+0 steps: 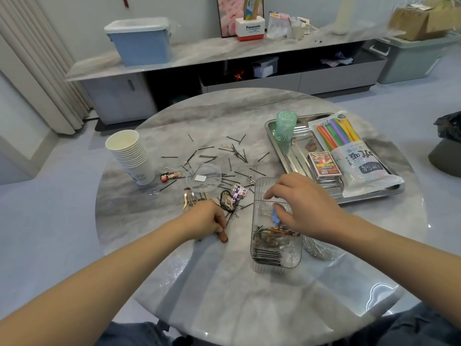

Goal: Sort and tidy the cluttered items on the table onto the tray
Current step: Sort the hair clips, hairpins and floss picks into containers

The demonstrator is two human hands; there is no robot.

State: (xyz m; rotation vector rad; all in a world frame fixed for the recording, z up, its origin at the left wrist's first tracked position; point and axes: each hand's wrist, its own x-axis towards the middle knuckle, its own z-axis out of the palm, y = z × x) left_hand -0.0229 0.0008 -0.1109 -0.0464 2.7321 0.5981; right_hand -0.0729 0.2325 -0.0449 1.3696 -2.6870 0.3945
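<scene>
A clear divided organizer box point(275, 255) stands on the round marble table, holding black bobby pins, hair ties and clips. My right hand point(303, 207) hovers over its middle compartment, fingers pinched on a small blue clip point(274, 216). My left hand point(208, 218) rests on the table, closed on a brown hair clip point(222, 236). Several bobby pins point(234, 153) lie scattered across the table's middle. The steel tray point(290, 156) at the right holds a green cup point(285, 126), a card pack point(323, 165) and a bag of coloured straws point(349, 151).
A stack of paper cups point(129, 153) stands at the left. A clear round lid point(203, 177) lies among the pins, with hair ties point(228, 199) and small ornaments point(169, 176) nearby. A bag of small metal clips point(318, 248) sits right of the organizer. A low cabinet stands behind.
</scene>
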